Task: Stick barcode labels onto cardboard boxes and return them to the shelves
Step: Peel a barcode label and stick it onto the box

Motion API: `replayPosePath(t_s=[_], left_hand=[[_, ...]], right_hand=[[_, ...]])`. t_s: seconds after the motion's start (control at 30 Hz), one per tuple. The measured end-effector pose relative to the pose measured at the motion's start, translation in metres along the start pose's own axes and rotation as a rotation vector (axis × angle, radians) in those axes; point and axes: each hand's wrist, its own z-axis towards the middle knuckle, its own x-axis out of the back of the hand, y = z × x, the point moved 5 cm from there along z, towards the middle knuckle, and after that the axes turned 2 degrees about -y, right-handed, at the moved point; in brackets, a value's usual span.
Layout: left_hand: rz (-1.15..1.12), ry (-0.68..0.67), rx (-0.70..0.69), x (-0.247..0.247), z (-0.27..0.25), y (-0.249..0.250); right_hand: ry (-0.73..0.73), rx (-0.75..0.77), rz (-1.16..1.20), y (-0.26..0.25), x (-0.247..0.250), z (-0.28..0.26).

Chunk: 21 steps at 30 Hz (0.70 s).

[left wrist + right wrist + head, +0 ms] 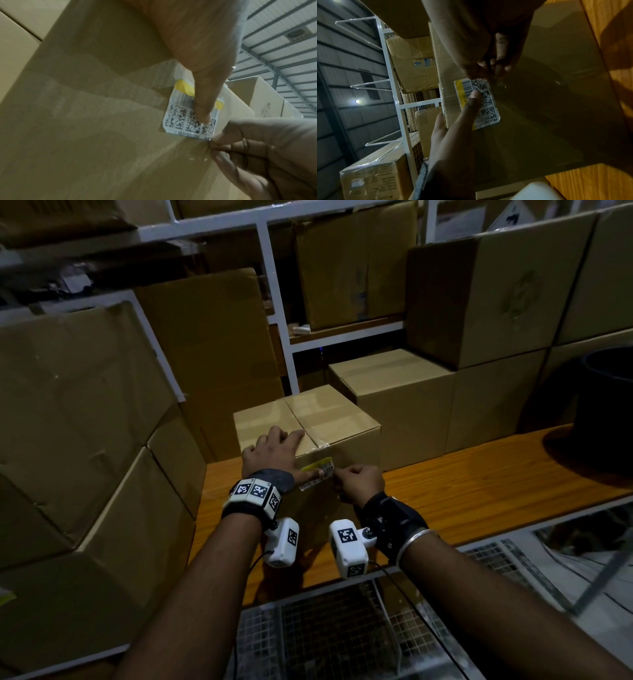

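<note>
**Op:** Box (329, 436) first, since everything else I place against it; it sits on the wooden shelf board (479, 491), with bigger cartons (85, 422) stacked to its left and more behind it. My worry is tilt: my left hand (270, 453) is all that steadies it, fingers lying fairly flat over its top near edge, thumb down the front face; if I press hard there the box could slide back on the board.

**Obs:** And the label?

**Op:** Barcode label (190, 115) lies high on the box's front face, just under the top edge; my left thumb (204, 108) pins its middle. Its upper end looks wrinkled and lifted in the left wrist view; smoothing from the wrong side could, I judge, set that crease for good and spoil the scan.

**Obs:** Right hand?

**Op:** Right hand (359, 484) is just right of the label, against the same face; fingers (228, 134) curled together, pinching a clear film or backing at the label's lower corner; a sharp tug there could drag the label askew.
</note>
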Motion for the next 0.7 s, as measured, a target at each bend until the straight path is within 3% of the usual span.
replayPosePath(t_s=[0.7], left_hand=[[-0.007,-0.04,0.022,0.0075,-0.0059,0.0041]], right_hand=[[0.014,0.135,-0.094,-0.0029,0.0062,0.0034]])
